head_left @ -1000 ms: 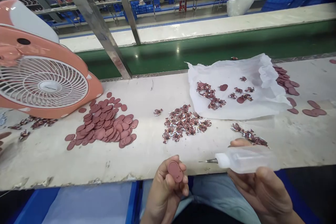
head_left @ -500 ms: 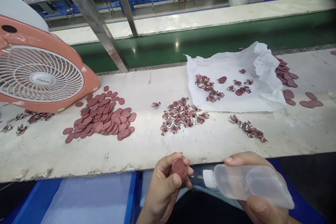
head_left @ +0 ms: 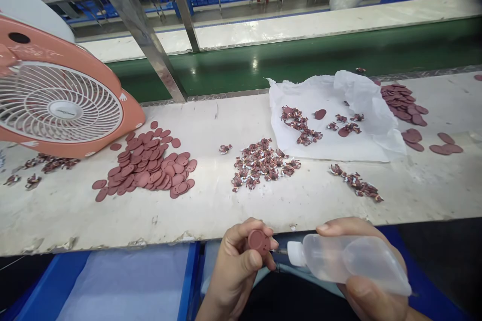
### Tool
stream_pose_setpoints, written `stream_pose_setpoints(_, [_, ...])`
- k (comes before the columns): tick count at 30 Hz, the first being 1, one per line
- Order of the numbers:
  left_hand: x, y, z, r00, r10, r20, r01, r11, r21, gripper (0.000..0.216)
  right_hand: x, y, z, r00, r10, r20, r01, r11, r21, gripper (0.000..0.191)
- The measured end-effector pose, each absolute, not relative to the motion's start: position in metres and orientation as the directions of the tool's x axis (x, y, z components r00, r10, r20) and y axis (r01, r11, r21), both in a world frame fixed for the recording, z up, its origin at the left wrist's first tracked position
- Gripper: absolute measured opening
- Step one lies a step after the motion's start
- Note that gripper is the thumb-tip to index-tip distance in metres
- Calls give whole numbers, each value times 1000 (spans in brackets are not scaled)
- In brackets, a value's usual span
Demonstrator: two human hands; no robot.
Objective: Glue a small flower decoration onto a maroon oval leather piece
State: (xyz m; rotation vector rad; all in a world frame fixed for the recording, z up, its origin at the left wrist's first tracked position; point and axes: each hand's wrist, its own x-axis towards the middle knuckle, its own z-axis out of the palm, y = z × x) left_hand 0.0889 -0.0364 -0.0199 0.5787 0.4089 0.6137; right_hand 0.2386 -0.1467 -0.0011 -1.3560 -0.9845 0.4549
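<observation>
My left hand (head_left: pixel 235 273) pinches a small maroon oval piece (head_left: pixel 258 242) between thumb and fingertips, below the table's front edge. My right hand (head_left: pixel 371 281) grips a clear plastic squeeze bottle (head_left: pixel 348 262) lying on its side, its white cap and thin metal needle tip pointing left at the piece. The tip sits right beside the piece; I cannot tell if it touches.
A pile of maroon ovals (head_left: pixel 148 165) lies left of centre on the white table (head_left: pixel 211 205). Small figure parts (head_left: pixel 263 164) are heaped in the middle and on white paper (head_left: pixel 339 115). A pink fan (head_left: pixel 60 105) stands at the left. A green conveyor (head_left: pixel 301 60) runs behind.
The bottle came down from above the table edge and its needle tip moved left up to the oval piece. My left hand tilted the piece and stayed in place.
</observation>
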Motion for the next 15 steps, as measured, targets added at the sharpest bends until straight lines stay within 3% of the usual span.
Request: stream_pose_setpoints(15, [87,-36,-22,738,641,-212,-417,680,603,28,237,-143,3,561,746,359,336,191,-922,35])
